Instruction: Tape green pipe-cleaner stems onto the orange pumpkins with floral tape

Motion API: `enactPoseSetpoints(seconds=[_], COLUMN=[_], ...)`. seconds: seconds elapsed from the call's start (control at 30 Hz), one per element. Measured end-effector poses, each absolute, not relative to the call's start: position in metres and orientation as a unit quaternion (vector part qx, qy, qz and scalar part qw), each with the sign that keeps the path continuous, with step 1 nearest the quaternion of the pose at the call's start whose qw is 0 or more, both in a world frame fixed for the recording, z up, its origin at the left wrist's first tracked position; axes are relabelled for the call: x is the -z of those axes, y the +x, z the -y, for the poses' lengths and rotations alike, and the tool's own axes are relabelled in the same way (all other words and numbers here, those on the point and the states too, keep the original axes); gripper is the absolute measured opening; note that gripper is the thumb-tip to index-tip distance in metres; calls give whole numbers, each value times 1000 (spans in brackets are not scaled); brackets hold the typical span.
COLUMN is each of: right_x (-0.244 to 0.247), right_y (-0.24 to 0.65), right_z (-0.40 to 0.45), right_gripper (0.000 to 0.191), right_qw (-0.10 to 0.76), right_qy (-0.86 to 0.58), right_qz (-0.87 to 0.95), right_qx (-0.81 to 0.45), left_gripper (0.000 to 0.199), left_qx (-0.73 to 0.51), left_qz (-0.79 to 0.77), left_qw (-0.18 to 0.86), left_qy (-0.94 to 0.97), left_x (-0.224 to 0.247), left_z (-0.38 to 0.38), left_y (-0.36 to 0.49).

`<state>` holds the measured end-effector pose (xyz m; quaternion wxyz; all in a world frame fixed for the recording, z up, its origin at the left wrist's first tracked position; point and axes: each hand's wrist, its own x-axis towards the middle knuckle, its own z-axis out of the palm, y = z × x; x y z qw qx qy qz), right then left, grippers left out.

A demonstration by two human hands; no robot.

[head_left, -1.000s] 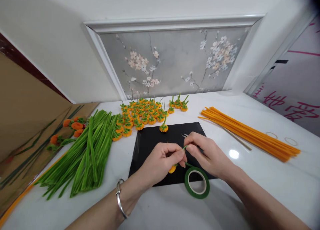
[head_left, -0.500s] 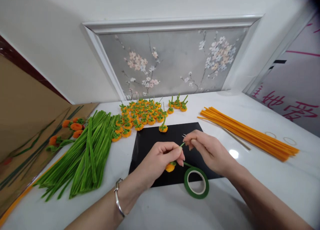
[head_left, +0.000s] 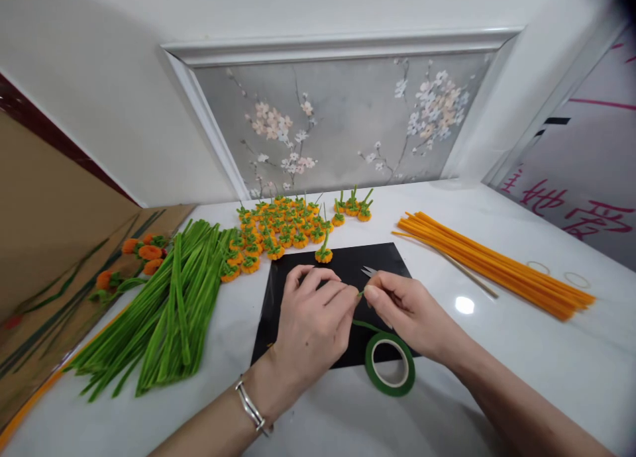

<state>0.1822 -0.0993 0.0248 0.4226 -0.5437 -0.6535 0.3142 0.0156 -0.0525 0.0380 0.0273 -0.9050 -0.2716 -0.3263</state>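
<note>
Over the black mat (head_left: 342, 261), my left hand (head_left: 318, 311) is turned palm down, its fingertips pinched on a short green stem (head_left: 361, 293). The right hand (head_left: 410, 308) pinches the other end of that stem. Scissor tips (head_left: 368, 271) stick out beyond my right fingers; the rest is hidden. A roll of green tape (head_left: 370, 371) lies at the mat's front edge, its loose strip running toward my left hand. The orange flower head is now out of sight behind my left hand. One orange flower with a green stem (head_left: 324, 255) stands on the mat's back edge.
Green fuzzy stems (head_left: 163, 311) lie in a heap on the left, orange ones (head_left: 491, 265) on the right beside a thin stick (head_left: 470, 275). Many small orange flowers (head_left: 278, 225) cluster at the back. Brown paper (head_left: 64, 298) with orange blooms (head_left: 150, 252) is at far left.
My left hand has rolled over, back upward, and covers the flower head. My right hand has moved slightly down, and more of the scissor tips shows.
</note>
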Motion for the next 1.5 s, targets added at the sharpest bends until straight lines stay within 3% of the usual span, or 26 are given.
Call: enactPoseSetpoints(seconds=[0.2,0.37,0.4,0.47,0.53,0.77,1.03,1.2,1.4,1.5], right_x=[-20,-22,-25,-34,-46,-84,-82,-66,-46,-41], right_y=[184,185,186,190,194,165,73,49,43,42], right_z=[98,95,94,92,88,46,-9,-32,-50,-53], right_gripper=[21,23,24,23,18,13,21,19,19,19], right_qw=[414,417,418,415,407,381,260,219,182,184], right_qy=[-503,-517,-529,-558,-573,-525,-498,-495,-503,-512], right_qz=[741,732,725,711,710,761,827,840,845,839], right_qx=[-163,-151,-141,-102,-52,11,-10,-27,-25,-12], left_gripper=[23,19,25,58,69,44,18,20,44,39], left_qx=[267,261,285,339,375,404,414,395,405,390], left_qz=[287,320,327,354,371,393,455,451,435,435], left_qw=[-40,-133,-137,-134,-146,-241,-322,-309,-309,-317], left_qy=[-919,-901,-890,-861,-837,-790,-720,-738,-743,-747], left_x=[-36,-29,-26,-20,-13,0,14,23,24,25], left_z=[56,57,57,57,56,56,49,45,48,49], left_y=[18,19,19,18,17,15,13,13,12,12])
